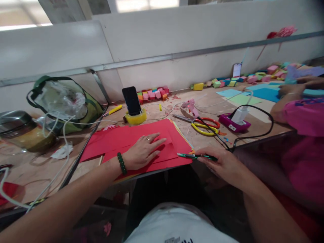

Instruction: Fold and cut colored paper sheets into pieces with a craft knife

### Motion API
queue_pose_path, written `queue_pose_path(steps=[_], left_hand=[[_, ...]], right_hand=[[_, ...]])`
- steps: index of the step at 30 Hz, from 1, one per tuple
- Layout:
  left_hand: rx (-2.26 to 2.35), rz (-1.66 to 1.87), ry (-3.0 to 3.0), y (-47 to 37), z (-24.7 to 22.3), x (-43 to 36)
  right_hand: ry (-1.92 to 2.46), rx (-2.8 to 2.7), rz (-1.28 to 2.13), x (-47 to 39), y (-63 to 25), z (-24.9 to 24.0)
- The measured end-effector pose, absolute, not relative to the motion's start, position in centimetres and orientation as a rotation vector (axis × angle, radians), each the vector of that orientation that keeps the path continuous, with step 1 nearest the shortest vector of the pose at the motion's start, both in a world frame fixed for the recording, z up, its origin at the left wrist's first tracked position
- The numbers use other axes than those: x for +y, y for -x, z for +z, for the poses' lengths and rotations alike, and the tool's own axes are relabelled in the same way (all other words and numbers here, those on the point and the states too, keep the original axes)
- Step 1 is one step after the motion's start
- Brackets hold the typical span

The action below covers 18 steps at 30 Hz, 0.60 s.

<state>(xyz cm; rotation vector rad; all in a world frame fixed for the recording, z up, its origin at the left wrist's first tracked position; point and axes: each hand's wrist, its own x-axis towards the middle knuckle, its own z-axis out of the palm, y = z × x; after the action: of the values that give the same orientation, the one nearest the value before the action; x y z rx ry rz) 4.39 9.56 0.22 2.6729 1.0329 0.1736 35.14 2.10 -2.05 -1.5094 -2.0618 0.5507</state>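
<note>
Red paper sheets [111,138] lie in overlapping layers at the table's front edge, with yellowish sheets showing beneath their right side. My left hand [143,152] rests flat on the red paper, fingers spread, a green bead bracelet [121,163] on its wrist. In my right hand [220,162] is a green cutter [207,157], held just past the right corner of the stack. Its tip points left and reaches over the red paper. Scissors [206,127] with red and yellow handles lie behind the right hand.
A phone [131,100] leans in a yellow tape roll [136,117]. Behind the scissors is a pink glue gun [190,107]; a purple power strip [234,123] with cables sits right. A green bag [68,101] and yellow cutter [115,109] are left. Another person's arm [278,109] is at right.
</note>
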Motion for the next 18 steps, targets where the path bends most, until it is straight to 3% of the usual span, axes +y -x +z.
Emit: queue_pose_path(steps=[4,18], left_hand=[[0.821,-0.068,-2.676,-4.2,0.0,10.5],[0.849,-0.081,-2.734,-4.2,-0.7,10.7]], right_hand=[[1.483,-2.068,0.561,2.0,-35.0,-2.3],[1.46,-2.0,0.692,1.6,-35.1,-2.4]])
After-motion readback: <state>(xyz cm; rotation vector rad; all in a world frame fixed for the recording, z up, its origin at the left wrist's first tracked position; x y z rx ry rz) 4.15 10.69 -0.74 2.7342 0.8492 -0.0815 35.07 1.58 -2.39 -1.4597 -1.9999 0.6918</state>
